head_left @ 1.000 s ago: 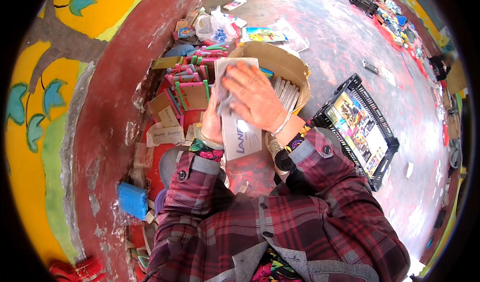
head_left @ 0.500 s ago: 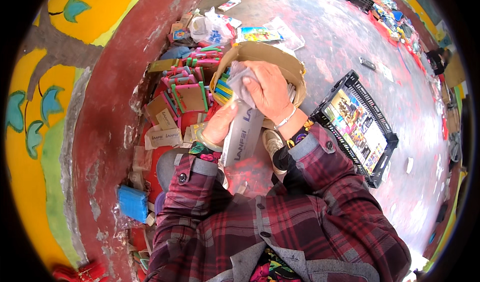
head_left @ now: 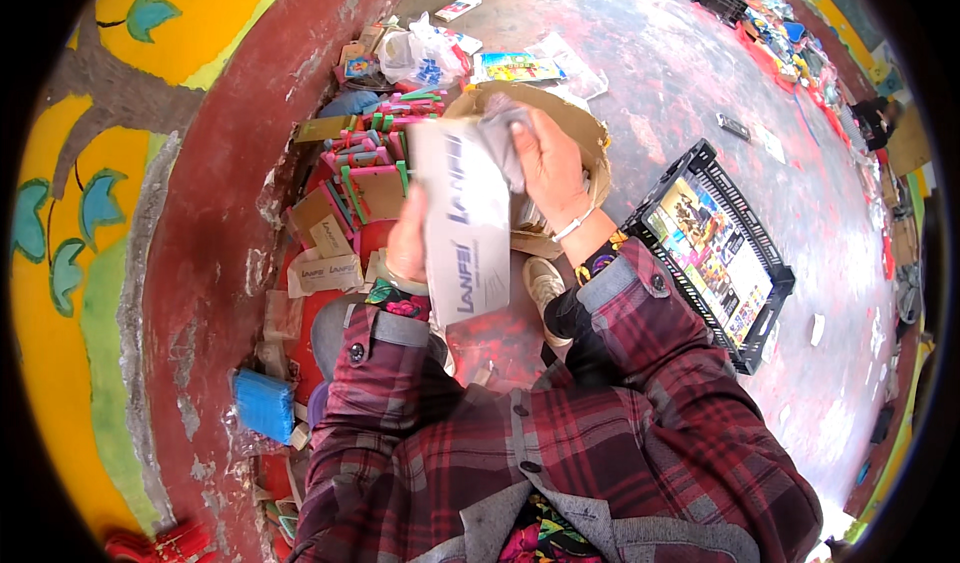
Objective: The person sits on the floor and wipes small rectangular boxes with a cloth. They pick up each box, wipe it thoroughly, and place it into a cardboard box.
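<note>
A long, flat whitish panel with dark printed lettering [head_left: 465, 253] stands tilted in front of me, its upper part slightly blurred. My left hand [head_left: 408, 238] is closed on the panel's left edge, some fingers hidden behind it. My right hand [head_left: 552, 168] grips a crumpled grey cloth [head_left: 508, 143] and presses it near the panel's upper right edge. Behind the panel stands a round-sided cardboard box [head_left: 590, 133], its contents mostly hidden.
Left of the box are stacked pink-and-green-framed small boards [head_left: 375, 188] and cardboard pieces [head_left: 325, 273]. A blue packet [head_left: 265, 406] lies nearer me. A black plastic crate [head_left: 780, 278] with a colourful sheet sits at right. White plastic bags [head_left: 420, 58] lie beyond, beside the red wall [head_left: 210, 263].
The panel has risen and turned its printed face more toward me. My right hand with the cloth has shifted slightly right, and my left hand has moved slightly left with the panel.
</note>
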`<state>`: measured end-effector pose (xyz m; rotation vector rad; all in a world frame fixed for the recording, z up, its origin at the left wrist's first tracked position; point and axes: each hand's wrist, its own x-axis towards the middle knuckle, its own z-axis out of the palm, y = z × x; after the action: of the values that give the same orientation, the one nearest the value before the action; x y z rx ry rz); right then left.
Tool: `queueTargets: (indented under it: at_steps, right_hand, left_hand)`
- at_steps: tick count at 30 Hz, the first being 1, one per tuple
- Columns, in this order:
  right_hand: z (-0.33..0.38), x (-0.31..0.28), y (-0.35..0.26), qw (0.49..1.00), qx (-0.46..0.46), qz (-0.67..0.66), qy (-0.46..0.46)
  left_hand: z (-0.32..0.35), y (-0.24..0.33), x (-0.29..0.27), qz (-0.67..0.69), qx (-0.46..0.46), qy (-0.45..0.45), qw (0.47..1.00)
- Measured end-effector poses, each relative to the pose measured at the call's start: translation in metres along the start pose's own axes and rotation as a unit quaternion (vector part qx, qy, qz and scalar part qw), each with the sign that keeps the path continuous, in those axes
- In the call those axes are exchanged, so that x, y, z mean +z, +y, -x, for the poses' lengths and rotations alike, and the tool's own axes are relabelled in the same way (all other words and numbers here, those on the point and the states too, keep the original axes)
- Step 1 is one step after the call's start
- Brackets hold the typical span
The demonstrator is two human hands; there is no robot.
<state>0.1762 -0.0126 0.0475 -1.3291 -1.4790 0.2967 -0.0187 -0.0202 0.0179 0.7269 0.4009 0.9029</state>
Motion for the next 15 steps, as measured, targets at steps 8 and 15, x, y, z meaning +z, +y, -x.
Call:
queueTargets:
  at_steps: [8, 15]
  right_hand:
    - [-0.014, -0.007, 0.01, 0.76, 0.308, -0.57, 0.052]
    - [-0.002, 0.025, 0.017, 0.725, 0.315, -0.607, -0.084]
  left_hand:
    - [-0.015, 0.029, 0.008, 0.162, 0.083, 0.003, 0.983]
    - [-0.017, 0.004, 0.003, 0.028, 0.048, 0.089, 0.994]
